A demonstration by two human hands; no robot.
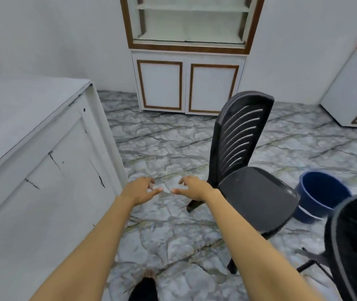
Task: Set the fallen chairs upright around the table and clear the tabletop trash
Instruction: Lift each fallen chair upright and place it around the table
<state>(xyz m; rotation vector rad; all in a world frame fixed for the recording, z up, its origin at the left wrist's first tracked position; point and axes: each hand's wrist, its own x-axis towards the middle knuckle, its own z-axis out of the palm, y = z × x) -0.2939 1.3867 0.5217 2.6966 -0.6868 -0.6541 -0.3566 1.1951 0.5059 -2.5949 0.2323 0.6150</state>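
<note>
A black plastic chair (244,161) with a slatted back stands upright on the marble floor, right of centre. Part of a second black chair (355,242) shows at the lower right edge. The white table (21,118) fills the left side; the part of its top that I see is bare. My left hand (140,190) and my right hand (191,189) are stretched out side by side over the floor, fingers spread, holding nothing. My right hand hovers just left of the upright chair's seat, apart from it.
A blue bucket (320,196) sits on the floor right of the chair. A white cabinet with brown trim (188,83) stands against the far wall, another (355,94) at the right. My foot (149,276) shows at the bottom.
</note>
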